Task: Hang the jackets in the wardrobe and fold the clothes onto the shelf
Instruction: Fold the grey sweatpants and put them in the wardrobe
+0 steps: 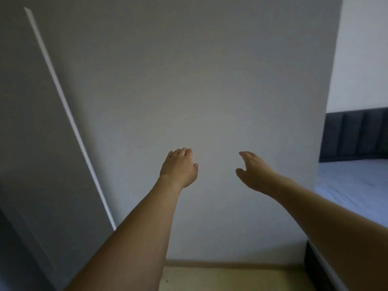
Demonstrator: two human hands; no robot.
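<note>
Both my arms reach forward toward a plain grey-white wardrobe panel (210, 91) that fills most of the view. My left hand (179, 168) is at centre, fingers loosely bent forward, holding nothing. My right hand (253, 170) is beside it to the right, fingers extended and relaxed, also holding nothing. Whether either hand touches the panel I cannot tell. No jackets, clothes or shelf are visible.
A second grey door panel (37, 143) with a pale edge stands angled at the left. A bed (357, 181) with a blue-grey sheet and dark padded headboard (357, 133) lies at the right. Beige floor (231, 278) shows below.
</note>
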